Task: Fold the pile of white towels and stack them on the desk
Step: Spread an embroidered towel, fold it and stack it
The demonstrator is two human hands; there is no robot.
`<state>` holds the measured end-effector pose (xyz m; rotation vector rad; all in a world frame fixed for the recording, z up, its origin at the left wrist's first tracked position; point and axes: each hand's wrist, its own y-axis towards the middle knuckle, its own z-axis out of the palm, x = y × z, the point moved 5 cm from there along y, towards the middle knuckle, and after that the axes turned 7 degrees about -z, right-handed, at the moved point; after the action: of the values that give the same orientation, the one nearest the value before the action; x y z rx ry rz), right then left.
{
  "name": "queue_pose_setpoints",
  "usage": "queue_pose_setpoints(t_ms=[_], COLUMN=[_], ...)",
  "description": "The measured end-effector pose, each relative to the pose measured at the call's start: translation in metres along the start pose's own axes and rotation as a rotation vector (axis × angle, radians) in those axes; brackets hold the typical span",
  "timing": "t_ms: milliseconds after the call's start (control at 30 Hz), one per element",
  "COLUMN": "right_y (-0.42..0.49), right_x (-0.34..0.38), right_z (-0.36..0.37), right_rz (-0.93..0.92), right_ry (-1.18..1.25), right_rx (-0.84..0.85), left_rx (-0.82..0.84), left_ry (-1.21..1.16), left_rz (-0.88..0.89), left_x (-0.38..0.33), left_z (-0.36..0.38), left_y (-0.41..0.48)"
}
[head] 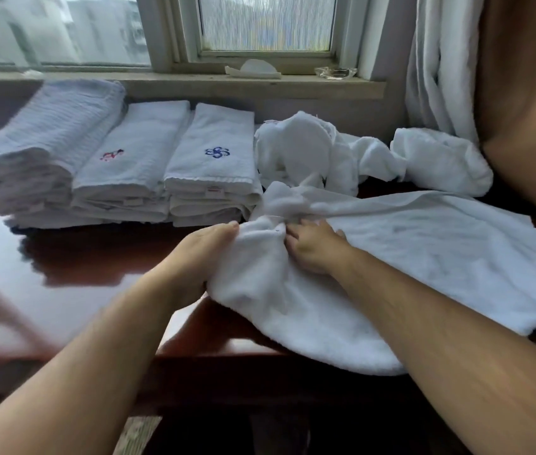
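A large white towel [424,251] lies spread and bunched over the right half of the dark wooden desk [89,257], its near edge hanging over the front. My left hand [194,257] grips a gathered fold at the towel's left end. My right hand [312,247] pinches the bunched cloth just beside it, fingers curled into the fabric. Behind them sits a crumpled pile of unfolded white towels [358,156]. Three stacks of folded towels line the back left: one with a blue emblem [214,169], one with a red emblem [128,165], and a ribbed stack [40,149].
A window sill [194,82] runs behind the desk, holding a tissue holder [253,68] and a glass ashtray [335,72]. White and brown curtains [476,77] hang at the right. The desk's front edge is close to my body.
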<state>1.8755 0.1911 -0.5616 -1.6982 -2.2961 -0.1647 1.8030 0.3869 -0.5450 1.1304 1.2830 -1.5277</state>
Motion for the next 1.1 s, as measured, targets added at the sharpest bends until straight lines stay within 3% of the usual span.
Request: queue_pose_setpoints(t_ms=[67,167,267,333,433,633,700,767,867,933,1000,1067,1100], right_y=[0.001,0.004,0.007,0.008,0.009,0.013,0.013,0.01,0.012,0.013,0.016,0.018,0.019], right_x=[-0.006,-0.016,-0.02,-0.022,-0.027,-0.033,-0.033,-0.032,-0.027,-0.024,-0.023,-0.02,-0.02], right_z=[0.004,0.007,0.003,0.002,0.001,-0.006,-0.005,-0.002,-0.001,-0.004,-0.008,-0.009,-0.009], right_rz=[-0.011,-0.023,-0.041,-0.056,-0.075,-0.01,-0.095,-0.134,-0.128,-0.127,-0.133,-0.176,-0.197], right_ry=[-0.013,-0.055,-0.058,-0.055,-0.036,0.192,0.069,-0.032,-0.049,-0.054,-0.022,0.018,0.039], right_rx=[0.021,0.031,0.015,0.017,0.036,0.046,0.009,0.012,0.005,-0.052,-0.09,-0.08,-0.075], left_rx=[0.232,0.478,0.331,0.23,0.235,0.095,-0.015,-0.145,-0.312,-0.493,-0.608,-0.453,-0.323], left_ry=[0.033,0.329,0.374,0.199,-0.108,-0.26,-0.055,0.331,0.746,1.032,1.181,1.136,1.146], left_rz=[-0.052,-0.053,0.048,0.117,0.169,0.039,-0.108,-0.231,-0.277,-0.159,0.139,0.457,0.527], left_x=[0.001,0.005,-0.007,-0.02,-0.035,-0.046,-0.038,-0.03,-0.034,-0.044,-0.054,-0.057,-0.053], left_z=[0.007,0.015,0.012,0.012,0.017,0.017,0.002,-0.023,-0.049,-0.056,-0.042,-0.009,0.01], left_y=[-0.01,-0.028,-0.028,-0.026,-0.026,-0.011,-0.004,-0.003,-0.005,-0.003,-0.001,-0.004,-0.003])
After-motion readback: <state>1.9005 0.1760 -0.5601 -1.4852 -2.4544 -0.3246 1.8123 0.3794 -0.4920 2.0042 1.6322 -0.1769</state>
